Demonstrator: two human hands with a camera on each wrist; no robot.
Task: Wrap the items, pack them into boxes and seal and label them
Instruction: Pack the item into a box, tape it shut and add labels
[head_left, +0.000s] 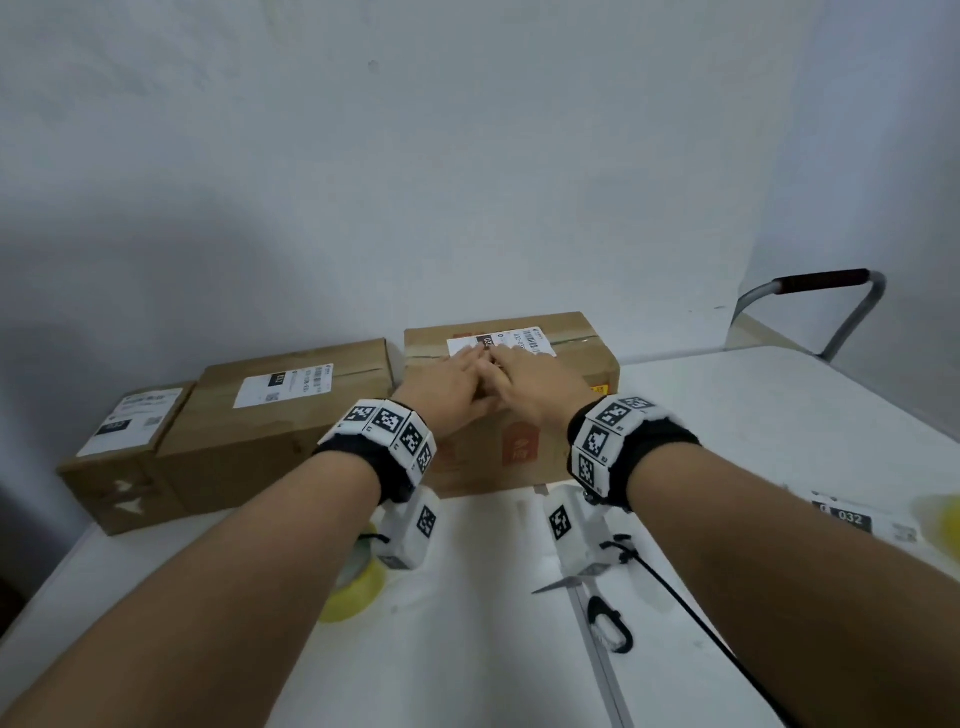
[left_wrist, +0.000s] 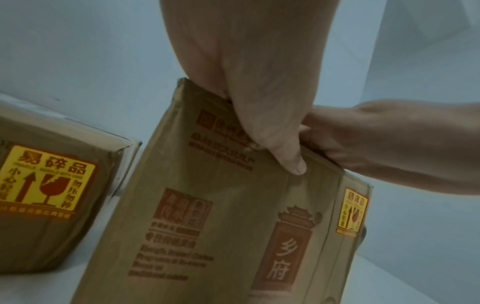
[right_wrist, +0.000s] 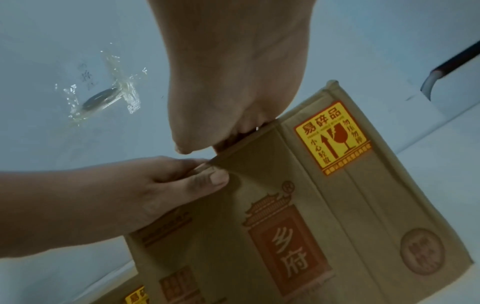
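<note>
A brown cardboard box (head_left: 545, 441) with red print stands at the back of the white table (head_left: 753, 415), with a white shipping label (head_left: 530, 340) on its top. My left hand (head_left: 449, 382) and right hand (head_left: 530, 382) lie side by side on the top, fingers straight and pressing on the label. In the left wrist view the left hand (left_wrist: 259, 102) has its thumb down on the front face of the box (left_wrist: 221, 226). In the right wrist view the right hand (right_wrist: 228, 82) rests over the top edge of the box (right_wrist: 324, 205). The fingertips are hidden there.
Two labelled boxes stand to the left, a mid-sized one (head_left: 280, 415) and a small one (head_left: 124, 457). A yellow tape roll (head_left: 358, 592) lies under my left forearm and scissors (head_left: 608, 618) under my right. Another label sheet (head_left: 857, 519) lies at the right. A metal handle (head_left: 821, 283) rises behind the table.
</note>
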